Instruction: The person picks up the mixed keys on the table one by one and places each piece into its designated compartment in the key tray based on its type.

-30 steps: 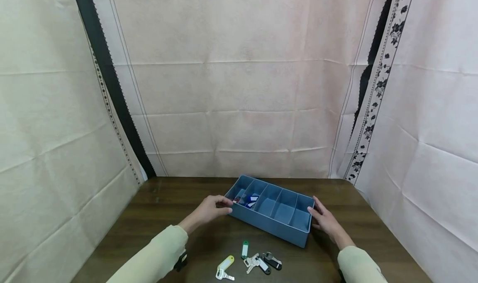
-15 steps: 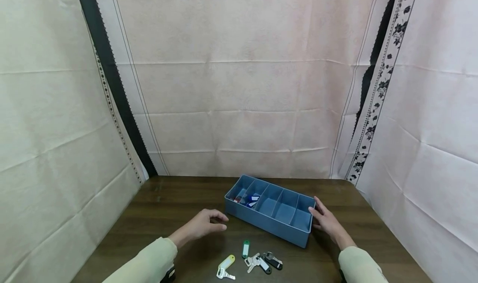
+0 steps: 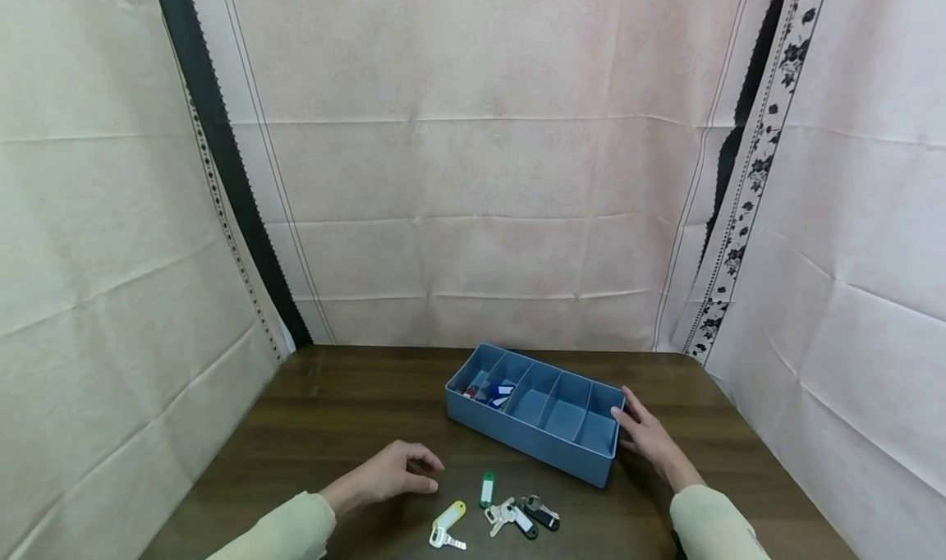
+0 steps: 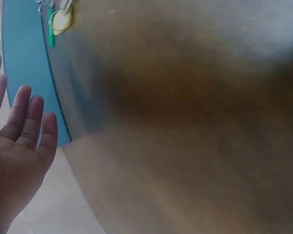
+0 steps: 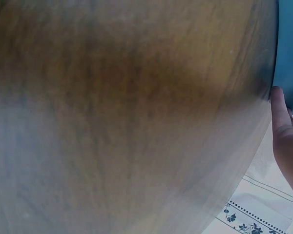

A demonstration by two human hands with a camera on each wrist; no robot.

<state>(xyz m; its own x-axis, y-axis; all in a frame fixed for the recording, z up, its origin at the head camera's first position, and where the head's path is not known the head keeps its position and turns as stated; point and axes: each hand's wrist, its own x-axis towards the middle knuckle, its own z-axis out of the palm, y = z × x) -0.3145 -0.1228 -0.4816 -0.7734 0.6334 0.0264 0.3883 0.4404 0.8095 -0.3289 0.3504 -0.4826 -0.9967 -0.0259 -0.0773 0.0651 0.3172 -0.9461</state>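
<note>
The tray [image 3: 528, 438] looked smooth matt plastic; the keys [image 3: 499, 515] at its six o'clock, shiny metal; the table [image 3: 362, 396], glossy wood; the drapes [image 3: 488, 174] at twelve, creased cloth.

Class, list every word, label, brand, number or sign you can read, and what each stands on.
Nothing is readable in any view.
Yellow key tag: label too small to read.
Green key tag: label too small to read.
Black key tag: label too small to read.
Blue pieces in the blue tray: white patches, too small to read.
</note>
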